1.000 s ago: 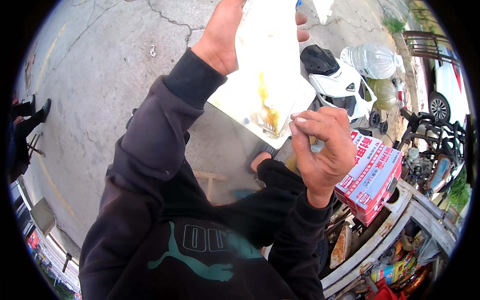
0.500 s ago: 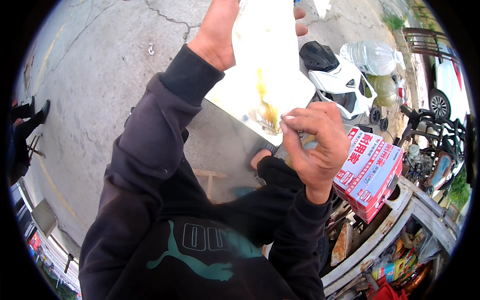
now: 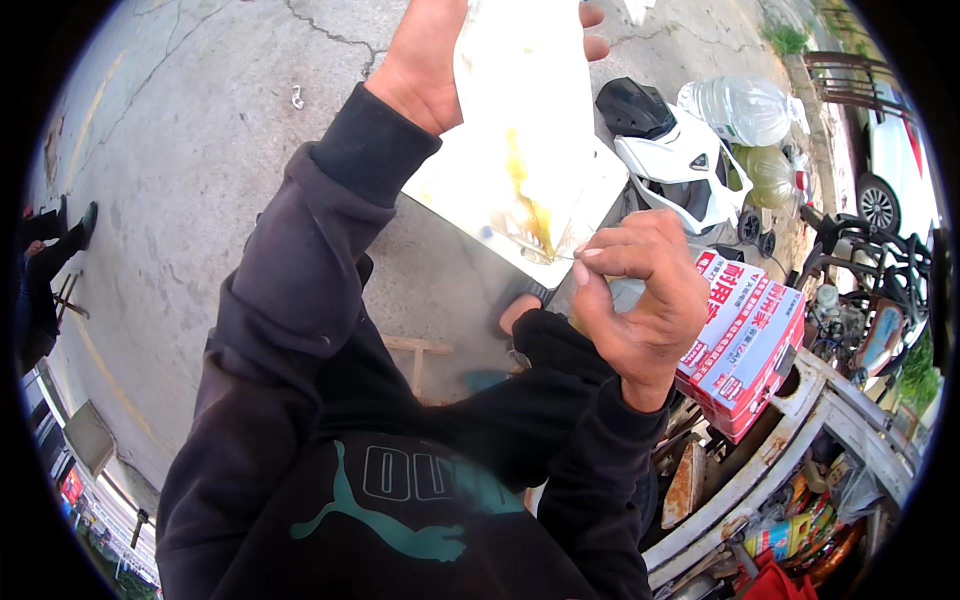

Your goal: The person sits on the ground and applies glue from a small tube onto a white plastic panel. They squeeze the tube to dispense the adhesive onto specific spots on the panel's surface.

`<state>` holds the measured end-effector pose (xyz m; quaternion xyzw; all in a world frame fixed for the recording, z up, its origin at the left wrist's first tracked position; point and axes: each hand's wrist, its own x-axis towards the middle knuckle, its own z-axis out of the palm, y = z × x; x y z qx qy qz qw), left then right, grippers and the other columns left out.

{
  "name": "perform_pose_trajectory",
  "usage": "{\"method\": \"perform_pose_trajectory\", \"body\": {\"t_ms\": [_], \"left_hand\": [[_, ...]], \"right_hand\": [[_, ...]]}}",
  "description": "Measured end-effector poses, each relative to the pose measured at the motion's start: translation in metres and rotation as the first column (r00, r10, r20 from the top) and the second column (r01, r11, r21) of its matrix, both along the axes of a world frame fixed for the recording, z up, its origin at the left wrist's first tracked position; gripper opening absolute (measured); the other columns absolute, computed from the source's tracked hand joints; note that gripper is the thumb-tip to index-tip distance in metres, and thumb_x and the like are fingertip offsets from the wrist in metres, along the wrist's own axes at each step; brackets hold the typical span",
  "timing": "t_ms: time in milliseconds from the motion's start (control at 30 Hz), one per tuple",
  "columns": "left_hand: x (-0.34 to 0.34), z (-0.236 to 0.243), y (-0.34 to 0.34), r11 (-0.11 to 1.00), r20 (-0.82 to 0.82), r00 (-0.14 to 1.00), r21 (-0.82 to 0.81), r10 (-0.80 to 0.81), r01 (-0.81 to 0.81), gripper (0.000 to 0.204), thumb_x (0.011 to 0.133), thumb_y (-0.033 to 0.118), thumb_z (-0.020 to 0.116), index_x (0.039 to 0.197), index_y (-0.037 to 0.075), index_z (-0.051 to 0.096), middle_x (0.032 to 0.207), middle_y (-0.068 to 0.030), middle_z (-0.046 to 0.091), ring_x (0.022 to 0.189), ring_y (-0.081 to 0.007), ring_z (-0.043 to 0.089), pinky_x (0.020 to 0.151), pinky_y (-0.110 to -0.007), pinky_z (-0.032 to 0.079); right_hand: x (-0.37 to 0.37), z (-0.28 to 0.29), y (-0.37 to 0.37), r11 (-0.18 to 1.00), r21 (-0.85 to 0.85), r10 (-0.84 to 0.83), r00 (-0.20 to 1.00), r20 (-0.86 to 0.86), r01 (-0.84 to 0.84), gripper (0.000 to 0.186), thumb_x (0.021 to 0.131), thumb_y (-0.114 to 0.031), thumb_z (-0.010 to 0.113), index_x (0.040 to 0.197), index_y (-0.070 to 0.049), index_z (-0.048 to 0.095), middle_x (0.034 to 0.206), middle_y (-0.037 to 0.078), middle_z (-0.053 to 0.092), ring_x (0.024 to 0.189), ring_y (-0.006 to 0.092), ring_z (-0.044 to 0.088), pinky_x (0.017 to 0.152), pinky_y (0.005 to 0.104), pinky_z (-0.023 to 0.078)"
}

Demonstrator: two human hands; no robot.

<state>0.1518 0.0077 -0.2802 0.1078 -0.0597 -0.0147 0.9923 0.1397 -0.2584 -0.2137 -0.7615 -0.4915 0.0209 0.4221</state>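
A white plastic panel [image 3: 475, 195], glossy and washed out by glare, is held up in front of me. My left hand [image 3: 420, 70] supports it from beneath, palm along its left side and fingertips curling past its right edge. A yellow-brown stain runs down to the panel's near corner, where there is a small slot. Just right of that corner, my right hand [image 3: 645, 295] pinches a thin wire-like piece [image 3: 565, 257] between thumb and forefinger. Its tip reaches the stained corner; whether it touches cannot be made out. A faint haze hangs by the corner.
Beyond my right hand stand a red-and-white carton [image 3: 740, 345], a white-and-black scooter fairing [image 3: 690, 165] and a large clear water bottle [image 3: 745, 110]. A rusty white metal frame [image 3: 760, 475] holds clutter at lower right. A wooden stool [image 3: 418, 350] sits below the panel.
The panel and my left hand have shifted slightly left. My right hand has moved a little right and down, and the thin piece now shows between fingertips and panel.
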Motion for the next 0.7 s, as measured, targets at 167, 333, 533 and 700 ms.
{"method": "perform_pose_trajectory", "body": {"t_ms": [167,333,533,700], "left_hand": [[0.0002,0.0003,0.0002,1.000,-0.025,1.000,0.021,0.012,-0.011,0.071,0.109,0.059,0.028,0.148,0.002,0.046,0.113,-0.0240,0.071,0.098,-0.0432,0.073,0.082,-0.052,0.063],[0.0012,-0.0009,-0.0009,1.000,-0.032,0.999,0.025,0.012,-0.011,0.071,0.109,0.059,0.027,0.149,0.003,0.046,0.114,-0.0237,0.070,0.098,-0.0430,0.072,0.082,-0.052,0.063],[0.0011,-0.0022,-0.0055,0.999,-0.001,1.000,-0.025,-0.023,0.023,0.072,0.109,0.059,0.026,0.149,0.002,0.046,0.116,-0.0237,0.069,0.100,-0.0426,0.072,0.084,-0.053,0.062],[0.0015,-0.0086,-0.0096,0.998,0.027,0.999,-0.035,-0.047,0.048,0.073,0.109,0.059,0.025,0.149,0.001,0.045,0.121,-0.0242,0.067,0.102,-0.0424,0.071,0.086,-0.053,0.062]], "right_hand": [[0.0023,-0.0064,0.0004,1.000,0.016,-0.010,1.000,0.029,0.009,0.025,0.069,0.013,0.073,0.087,-0.004,0.068,0.085,0.009,0.074,0.082,0.0230,0.062,0.077,0.0346,0.048],[0.0017,-0.0040,-0.0002,0.997,0.060,-0.042,0.999,-0.007,0.042,0.027,0.063,0.008,0.077,0.085,-0.008,0.073,0.083,0.003,0.073,0.077,0.0241,0.062,0.074,0.0349,0.049],[0.0034,-0.0062,0.0010,0.994,0.061,-0.092,0.994,0.064,0.088,0.028,0.063,0.006,0.079,0.087,-0.009,0.074,0.084,0.001,0.073,0.079,0.0234,0.062,0.075,0.0348,0.049],[0.0029,-0.0041,0.0037,0.998,-0.048,-0.023,0.994,0.107,0.028,0.024,0.072,0.013,0.078,0.088,-0.005,0.071,0.087,0.006,0.076,0.084,0.0218,0.061,0.072,0.0323,0.048]]}}
